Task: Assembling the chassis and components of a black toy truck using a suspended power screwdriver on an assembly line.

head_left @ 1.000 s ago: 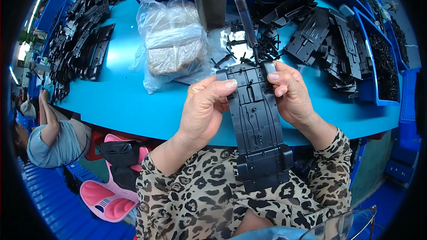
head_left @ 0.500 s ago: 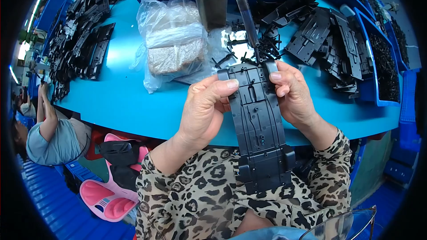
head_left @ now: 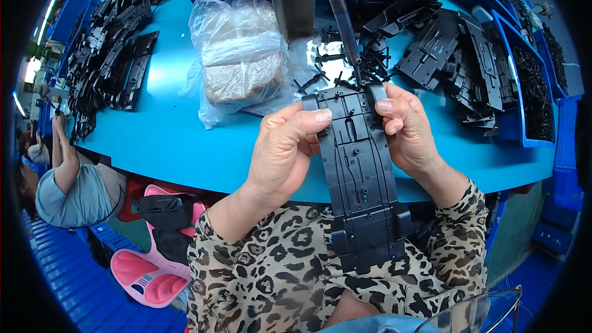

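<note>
Both my hands grip the far end of a long black plastic chassis plate [head_left: 357,166], which is tilted toward me over the table's front edge. My left hand [head_left: 282,148] is closed on its left side with the thumb on top. My right hand [head_left: 407,126] pinches the right corner beside a raised wheel arch. The thin metal tip of an upright screwdriver bit [head_left: 343,21] meets the plate's far edge between my hands. Small black plastic parts [head_left: 373,61] lie just beyond that edge. The fingers under the plate are hidden.
A plastic-wrapped block [head_left: 243,52] lies on the blue table [head_left: 179,142]. Black plates are piled at left [head_left: 117,55] and right [head_left: 456,55]. A blue bin [head_left: 530,86] of small black parts stands far right. A co-worker [head_left: 77,188] sits at left beside a pink chair [head_left: 151,277].
Almost nothing differs. The chassis plate has shifted very slightly in my hands, its near end a touch lower; both hands keep their hold.
</note>
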`<move>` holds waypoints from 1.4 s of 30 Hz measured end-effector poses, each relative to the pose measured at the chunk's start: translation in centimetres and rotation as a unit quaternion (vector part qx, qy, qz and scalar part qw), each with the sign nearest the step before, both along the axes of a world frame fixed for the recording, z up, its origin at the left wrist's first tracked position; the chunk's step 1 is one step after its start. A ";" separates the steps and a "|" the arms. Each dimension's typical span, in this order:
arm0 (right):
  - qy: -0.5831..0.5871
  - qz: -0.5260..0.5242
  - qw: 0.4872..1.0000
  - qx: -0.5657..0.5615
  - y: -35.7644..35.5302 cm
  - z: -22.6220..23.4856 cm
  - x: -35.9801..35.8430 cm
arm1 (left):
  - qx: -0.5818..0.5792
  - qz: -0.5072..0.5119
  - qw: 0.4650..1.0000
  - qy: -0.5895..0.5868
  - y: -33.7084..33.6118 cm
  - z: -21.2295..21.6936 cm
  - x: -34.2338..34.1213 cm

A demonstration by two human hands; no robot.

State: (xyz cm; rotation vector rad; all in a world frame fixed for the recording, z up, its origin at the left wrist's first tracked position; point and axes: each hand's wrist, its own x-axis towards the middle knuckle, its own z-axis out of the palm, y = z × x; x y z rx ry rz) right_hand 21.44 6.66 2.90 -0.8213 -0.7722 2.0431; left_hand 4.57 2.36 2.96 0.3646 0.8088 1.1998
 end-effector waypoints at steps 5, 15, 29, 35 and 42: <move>0.017 0.006 1.000 0.001 0.0 0.1 0.0 | 0.004 0.000 1.000 -0.002 0.0 0.1 0.0; 0.006 0.000 1.000 0.002 0.0 -0.1 0.0 | 0.004 -0.006 1.000 0.002 0.0 0.2 0.0; 0.030 -0.020 0.999 0.005 -0.2 -0.9 -0.1 | 0.050 -0.020 0.998 0.045 -0.2 0.9 0.1; 0.043 -0.006 0.999 0.016 -0.1 -1.4 0.2 | 0.092 -0.012 0.990 0.103 0.0 0.5 -0.1; 0.053 0.002 0.998 0.014 0.0 -2.0 0.4 | 0.132 -0.020 0.982 0.133 0.0 1.1 0.0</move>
